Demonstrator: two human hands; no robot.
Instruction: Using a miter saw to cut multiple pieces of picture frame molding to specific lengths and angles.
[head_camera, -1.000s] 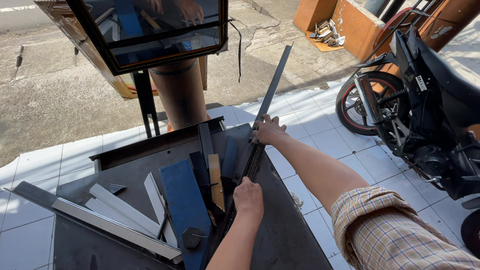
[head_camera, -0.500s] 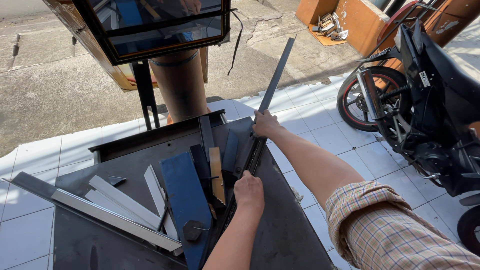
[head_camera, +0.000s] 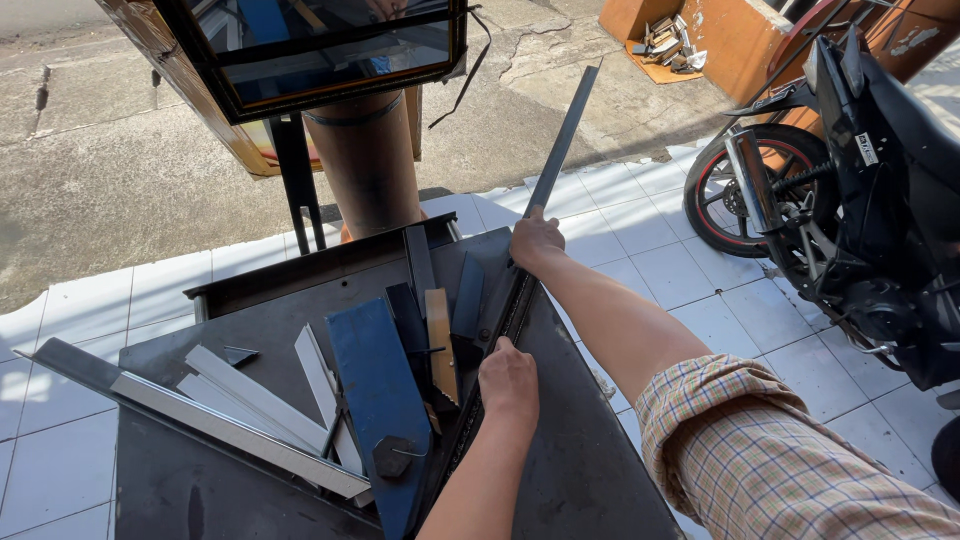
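Observation:
A long dark metal bar (head_camera: 563, 140) lies slanted across the right side of a dark metal work table (head_camera: 590, 460) and sticks out past its far edge. My right hand (head_camera: 534, 241) grips the bar near the table's far corner. My left hand (head_camera: 508, 378) presses down on the bar's nearer part, fingers closed over it. A blue metal plate (head_camera: 375, 385) and a short wooden piece (head_camera: 440, 345) lie just left of my left hand.
Pale aluminium strips (head_camera: 240, 410) lie on the table's left side. A dark glass-fronted cabinet (head_camera: 320, 50) on a brown post (head_camera: 368, 160) stands beyond the table. A parked motorcycle (head_camera: 860, 200) is on the white tiled floor at the right.
Both hands stay on the bar. The view has shifted slightly; the bar and hands hold nearly the same positions on the table.

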